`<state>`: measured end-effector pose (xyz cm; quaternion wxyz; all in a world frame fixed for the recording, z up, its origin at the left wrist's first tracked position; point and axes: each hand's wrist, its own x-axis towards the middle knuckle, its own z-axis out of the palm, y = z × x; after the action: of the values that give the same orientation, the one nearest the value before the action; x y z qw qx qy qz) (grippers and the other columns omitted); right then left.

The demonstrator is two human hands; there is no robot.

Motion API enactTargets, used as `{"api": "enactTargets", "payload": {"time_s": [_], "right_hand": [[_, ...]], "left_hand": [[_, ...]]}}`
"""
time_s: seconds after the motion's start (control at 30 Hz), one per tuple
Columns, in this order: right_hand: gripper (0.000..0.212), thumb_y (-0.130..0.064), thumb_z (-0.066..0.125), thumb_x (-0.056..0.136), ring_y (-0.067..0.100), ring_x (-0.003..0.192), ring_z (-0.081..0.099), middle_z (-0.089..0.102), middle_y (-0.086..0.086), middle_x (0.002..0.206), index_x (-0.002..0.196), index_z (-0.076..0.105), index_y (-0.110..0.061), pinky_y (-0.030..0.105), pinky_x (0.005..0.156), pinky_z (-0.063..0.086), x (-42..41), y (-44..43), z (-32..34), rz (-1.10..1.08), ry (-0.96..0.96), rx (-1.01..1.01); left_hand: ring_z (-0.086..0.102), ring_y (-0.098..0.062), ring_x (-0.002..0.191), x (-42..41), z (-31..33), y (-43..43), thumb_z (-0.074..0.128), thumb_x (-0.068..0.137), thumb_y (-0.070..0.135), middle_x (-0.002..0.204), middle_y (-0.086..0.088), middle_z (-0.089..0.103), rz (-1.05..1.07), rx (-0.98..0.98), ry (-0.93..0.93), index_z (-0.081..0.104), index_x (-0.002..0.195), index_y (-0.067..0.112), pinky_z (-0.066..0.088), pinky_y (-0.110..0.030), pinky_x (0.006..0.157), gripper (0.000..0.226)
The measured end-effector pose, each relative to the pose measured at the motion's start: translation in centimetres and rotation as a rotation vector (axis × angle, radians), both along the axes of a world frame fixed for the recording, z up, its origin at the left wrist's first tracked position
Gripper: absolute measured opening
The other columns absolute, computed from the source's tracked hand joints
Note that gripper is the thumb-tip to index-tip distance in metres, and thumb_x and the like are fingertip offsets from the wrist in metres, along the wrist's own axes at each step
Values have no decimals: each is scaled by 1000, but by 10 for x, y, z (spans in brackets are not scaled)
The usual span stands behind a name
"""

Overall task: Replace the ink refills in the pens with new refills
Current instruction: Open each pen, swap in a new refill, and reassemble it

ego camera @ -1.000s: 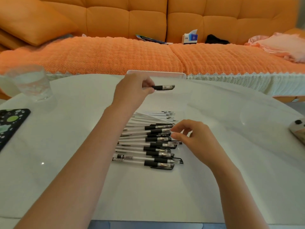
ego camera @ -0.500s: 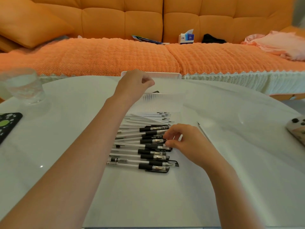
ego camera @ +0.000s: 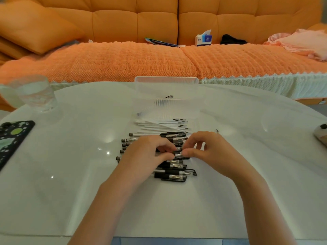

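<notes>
Both my hands are closed on one pen [ego camera: 178, 153] over the middle of the row. The fingertips of my left hand [ego camera: 150, 153] pinch its barrel and my right hand [ego camera: 211, 152] pinches the capped end between thumb and forefinger. It lies crosswise, just above the other pens [ego camera: 174, 175]. These lie side by side with their black caps to the right. I count about ten, though my hands hide some.

Just beyond them lies a fan of thin white refills [ego camera: 159, 125], perhaps eight; they overlap too closely for a sure count. Behind those stands one clear ribbed plastic box [ego camera: 166, 80] with a lone pen [ego camera: 169, 97] inside.

All of this sits on a glossy white table [ego camera: 70, 183]. On it at far left stands one glass [ego camera: 35, 93], and nearer me one phone [ego camera: 12, 137] in a black spotted case.

Past the table runs an orange sofa [ego camera: 159, 16] under a woven orange cover. It carries one cushion [ego camera: 35, 27], one tissue box [ego camera: 203, 38] and a pink cloth [ego camera: 300, 43].
</notes>
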<state>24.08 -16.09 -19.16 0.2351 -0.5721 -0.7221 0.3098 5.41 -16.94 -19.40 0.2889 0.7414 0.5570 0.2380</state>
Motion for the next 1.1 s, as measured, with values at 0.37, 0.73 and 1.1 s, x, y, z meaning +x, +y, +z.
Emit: {"api": "enactTargets", "payload": {"time_s": [0.37,0.73,1.1], "right_hand": [[5,-29,67,85,1,85,50,59,-12,90,87,71,-28,16,69,34,-5,-1,-3,83,-163,101],[12,-19,61,90,-11,70,54,64,-16,73,84,67,-27,7,64,38,-8,0,2,-38,86,134],[9,-11,65,86,5,63,63,68,-5,71,88,68,-18,9,58,41,-12,-2,7,16,269,63]], "left_hand": [[56,1,88,-2,-12,1,66,85,29,90,19,63,-14,112,33,71,95,34,48,-26,82,13],[55,4,98,8,-4,-5,65,84,39,109,21,63,10,277,57,61,116,36,41,-13,85,33],[61,-5,74,6,0,-4,58,87,47,78,13,68,125,254,30,68,97,32,47,-23,69,21]]}}
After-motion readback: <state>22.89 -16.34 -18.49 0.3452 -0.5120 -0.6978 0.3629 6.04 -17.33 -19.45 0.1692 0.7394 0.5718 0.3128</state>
